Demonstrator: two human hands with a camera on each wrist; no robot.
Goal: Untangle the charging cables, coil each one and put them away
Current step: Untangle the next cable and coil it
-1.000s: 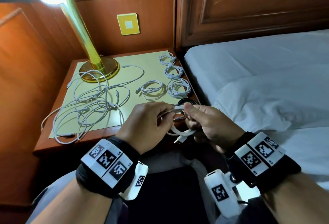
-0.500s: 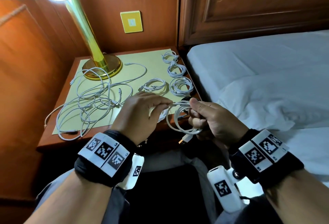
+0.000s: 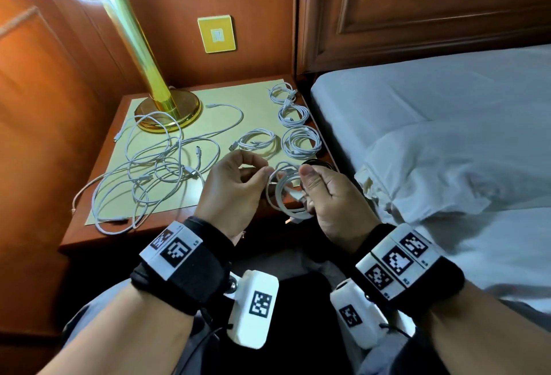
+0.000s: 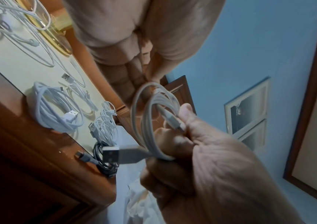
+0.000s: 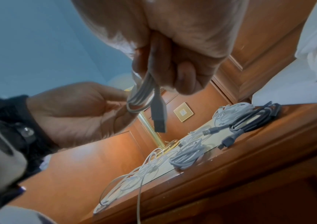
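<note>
Two hands meet over the near edge of the nightstand, both on one white cable coil. The right hand grips the coil's lower part with curled fingers, thumb up on top; in the left wrist view the coil's USB plug sticks out sideways from that fist. The left hand pinches the coil's upper loop between thumb and fingertips, its other fingers curled in. Both wrists are raised, palms turned toward each other.

Just beyond the hands, on the yellow mat, four finished white coils lie near the mat's right side, and a dark coiled cable sits on the bare wood at the nightstand's right corner. To the left, a loose tangle of white cables spreads over the mat, one loop touching the brass lamp base. A bed with white sheets stands to the right.
</note>
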